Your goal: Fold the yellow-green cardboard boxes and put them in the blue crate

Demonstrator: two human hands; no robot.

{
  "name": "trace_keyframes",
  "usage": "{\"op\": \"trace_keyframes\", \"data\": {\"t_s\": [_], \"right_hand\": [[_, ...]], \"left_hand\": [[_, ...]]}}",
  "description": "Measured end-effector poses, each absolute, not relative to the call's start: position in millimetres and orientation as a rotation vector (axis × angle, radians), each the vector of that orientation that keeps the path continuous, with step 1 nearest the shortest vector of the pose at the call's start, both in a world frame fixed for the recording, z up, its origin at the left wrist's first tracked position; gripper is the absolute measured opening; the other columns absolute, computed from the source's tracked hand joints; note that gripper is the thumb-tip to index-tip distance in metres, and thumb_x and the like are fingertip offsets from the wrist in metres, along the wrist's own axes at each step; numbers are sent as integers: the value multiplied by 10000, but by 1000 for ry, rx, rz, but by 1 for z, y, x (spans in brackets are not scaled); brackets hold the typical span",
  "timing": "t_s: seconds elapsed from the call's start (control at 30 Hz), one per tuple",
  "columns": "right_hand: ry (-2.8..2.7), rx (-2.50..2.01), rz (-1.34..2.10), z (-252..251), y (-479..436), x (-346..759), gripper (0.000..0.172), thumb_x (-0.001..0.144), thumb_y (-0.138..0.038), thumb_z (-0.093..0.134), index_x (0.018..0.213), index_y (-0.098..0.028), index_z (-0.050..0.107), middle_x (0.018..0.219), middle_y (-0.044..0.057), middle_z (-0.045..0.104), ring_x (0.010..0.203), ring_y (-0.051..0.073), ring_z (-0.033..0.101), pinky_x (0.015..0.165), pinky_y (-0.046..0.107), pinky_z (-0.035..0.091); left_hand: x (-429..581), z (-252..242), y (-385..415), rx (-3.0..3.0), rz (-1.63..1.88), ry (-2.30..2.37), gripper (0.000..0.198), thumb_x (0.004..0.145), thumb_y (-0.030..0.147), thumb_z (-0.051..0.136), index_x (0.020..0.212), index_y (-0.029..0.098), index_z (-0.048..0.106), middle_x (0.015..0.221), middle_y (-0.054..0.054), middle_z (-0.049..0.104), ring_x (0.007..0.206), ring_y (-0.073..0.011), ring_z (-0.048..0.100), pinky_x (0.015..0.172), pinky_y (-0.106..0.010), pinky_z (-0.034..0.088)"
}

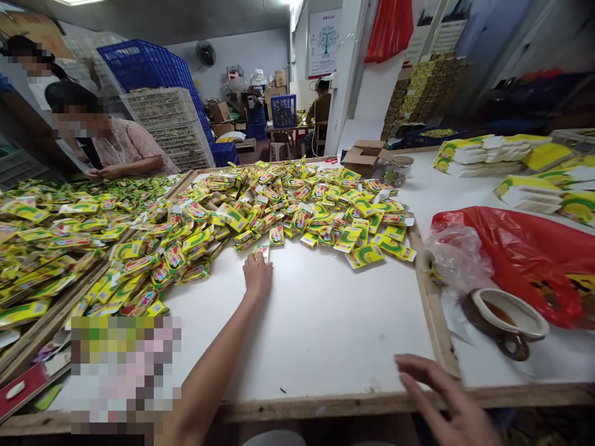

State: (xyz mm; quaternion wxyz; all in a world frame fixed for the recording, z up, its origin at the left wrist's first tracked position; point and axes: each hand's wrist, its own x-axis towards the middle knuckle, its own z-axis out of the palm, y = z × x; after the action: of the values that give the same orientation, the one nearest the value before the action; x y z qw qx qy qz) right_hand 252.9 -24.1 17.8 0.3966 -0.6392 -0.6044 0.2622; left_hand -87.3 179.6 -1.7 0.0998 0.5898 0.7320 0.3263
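Small yellow-green printed packets [297, 214] lie heaped across the far half of the white tabletop [325, 322]. My left hand [257, 275] reaches to the near edge of the heap, its fingers closed on a small pale-green packet [263, 251]. Just beyond it lies another packet [276, 235], flat on the white surface. At the lower right, above the table's front edge, my right hand [441, 399] is held with thumb and fingers apart and nothing between them.
Wooden strips [432, 303] border the work area. To the right are a brown-rimmed bowl [509, 316], a red plastic bag [515, 248] and stacked flat cartons [493, 152]. An open cardboard box [362, 158] stands behind the heap. A person in pink [134, 145] sits at the far left.
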Motion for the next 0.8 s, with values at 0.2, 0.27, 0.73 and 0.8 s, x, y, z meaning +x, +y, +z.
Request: {"op": "trace_keyframes", "data": {"t_s": [0.2, 0.27, 0.73, 0.8], "right_hand": [[-1311, -1347, 1086, 14, 4, 152, 265, 829, -414, 565, 992, -206, 587, 1049, 106, 650, 980, 244, 634, 840, 341, 529], [-1163, -1252, 1159, 12, 12, 129, 323, 821, -398, 586, 1073, -211, 511, 1128, 117, 610, 994, 237, 634, 827, 345, 538], [-1375, -1142, 1325, -5, 8, 135, 246, 866, -384, 542, 1035, -207, 526, 985, 86, 675, 900, 224, 655, 791, 328, 527], [-1433, -1171, 1268, -3, 14, 140, 227, 872, -389, 530, 965, -192, 592, 975, 87, 673, 912, 228, 642, 801, 320, 518]], "left_hand": [[-54, 4, 69, 1831, 1013, 1981, 279, 774, 171, 554, 1041, 184, 471, 1097, -102, 531, 1033, -227, 535, 874, -361, 452], [-32, 2, 27, 1796, 1193, 1753, 401, 796, 189, 551, 1170, 189, 407, 1282, -138, 435, 1180, -238, 461, 950, -375, 416], [-26, 20, -4, 1423, 1029, 1263, 178, 853, 212, 512, 1000, 197, 610, 972, -62, 658, 911, -194, 600, 829, -299, 461], [-25, 20, -3, 1420, 1024, 1268, 165, 858, 214, 500, 952, 187, 632, 909, -59, 668, 881, -198, 605, 808, -297, 465]]}}
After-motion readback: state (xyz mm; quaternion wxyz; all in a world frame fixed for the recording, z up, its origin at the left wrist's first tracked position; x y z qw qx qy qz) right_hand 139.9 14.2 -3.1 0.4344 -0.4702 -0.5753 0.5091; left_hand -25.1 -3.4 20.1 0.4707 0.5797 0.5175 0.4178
